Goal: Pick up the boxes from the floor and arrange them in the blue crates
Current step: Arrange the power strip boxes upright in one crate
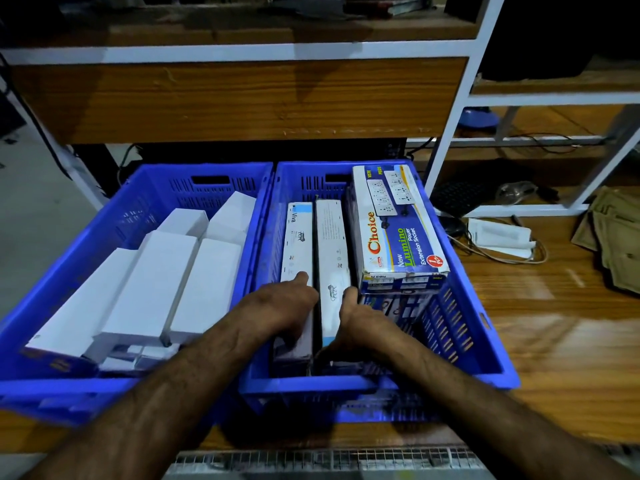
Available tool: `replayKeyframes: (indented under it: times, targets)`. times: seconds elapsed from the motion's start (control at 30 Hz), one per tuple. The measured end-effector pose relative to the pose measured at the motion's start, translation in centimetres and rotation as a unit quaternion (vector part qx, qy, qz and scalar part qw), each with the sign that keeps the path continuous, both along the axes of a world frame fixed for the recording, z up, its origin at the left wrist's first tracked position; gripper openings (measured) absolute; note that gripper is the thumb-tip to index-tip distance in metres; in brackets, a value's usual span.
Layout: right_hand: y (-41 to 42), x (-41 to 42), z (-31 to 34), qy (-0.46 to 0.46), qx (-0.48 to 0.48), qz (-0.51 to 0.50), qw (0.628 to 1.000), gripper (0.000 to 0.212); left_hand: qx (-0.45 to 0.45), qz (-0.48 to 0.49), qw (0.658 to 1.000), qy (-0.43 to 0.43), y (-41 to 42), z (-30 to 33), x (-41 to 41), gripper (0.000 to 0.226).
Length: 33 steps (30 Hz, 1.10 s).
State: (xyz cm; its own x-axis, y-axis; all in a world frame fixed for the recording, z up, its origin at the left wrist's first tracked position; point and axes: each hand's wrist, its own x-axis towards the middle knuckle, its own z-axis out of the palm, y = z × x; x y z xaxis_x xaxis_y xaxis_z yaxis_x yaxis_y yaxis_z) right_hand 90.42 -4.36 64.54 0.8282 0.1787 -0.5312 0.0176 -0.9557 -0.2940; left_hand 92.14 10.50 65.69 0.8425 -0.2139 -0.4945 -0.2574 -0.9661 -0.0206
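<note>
**Figure: Both hands on the narrow boxes in the right-hand crate**

I see two blue crates side by side on a wooden tabletop [540, 327]. The left crate [114, 209], at 9 o'clock, holds several plain white boxes [149, 285] lying at a slant. The right crate [485, 344], at centre, holds two long narrow white boxes standing on edge and touching: the Viva box [297, 237] and its neighbour [331, 244]. At 2 o'clock from them, a Choice extension-socket box [398, 230] lies on top of another like it.

My left hand [280, 306] grips the near end of the Viva box, thumb along its top, fingers curled round its side. My right hand [360, 317] holds the near end of the neighbouring box, thumb pressed on its right edge. At 3 o'clock, outside the crates, lie a white adapter with cable [498, 237] and folded cardboard [616, 244].
</note>
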Motion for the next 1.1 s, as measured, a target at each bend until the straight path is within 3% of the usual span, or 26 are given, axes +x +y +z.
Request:
replayKeyframes:
  times: [0.2, 0.37, 0.47, 0.63, 0.8, 0.87, 0.97, 1.1]
  targets:
    - [0.3, -1.1, 0.0, -0.071, -0.02, 0.018, 0.997, 0.097, -0.024, -0.019, 0.999, -0.031, -0.2, -0.1, -0.5, 0.058]
    - [0.0, -1.7, 1.7, -0.139, -0.023, 0.027, 0.99, 0.094, -0.081, 0.005, 0.996, -0.036, 0.0, -1.0, 0.0, 0.112]
    - [0.0, -2.3, 3.0, -0.175, -0.001, 0.009, 0.985, 0.086, -0.157, 0.042, 0.986, -0.035, 0.3, -1.1, 0.9, 0.125]
    - [0.2, -4.2, 4.3, -0.232, 0.031, -0.009, 0.972, 0.078, -0.255, 0.062, 0.962, -0.069, 1.1, -0.9, 2.0, 0.121]
    - [0.2, -5.9, 5.8, -0.268, 0.066, -0.014, 0.961, 0.073, -0.328, 0.044, 0.936, -0.122, 1.4, 0.0, 2.3, 0.098]
    - [0.1, -6.6, 6.7, -0.295, 0.084, -0.014, 0.952, 0.07, -0.335, 0.015, 0.926, -0.17, 1.4, 1.0, 2.3, 0.092]
    - [-0.3, -7.6, 8.4, -0.327, 0.117, -0.015, 0.938, 0.07, -0.305, -0.031, 0.914, -0.267, 1.8, 3.6, 2.6, 0.101]
    - [-0.9, -8.7, 11.2, -0.36, 0.142, -0.006, 0.922, 0.077, -0.122, -0.127, 0.885, -0.432, 2.8, 7.6, 3.9, 0.122]
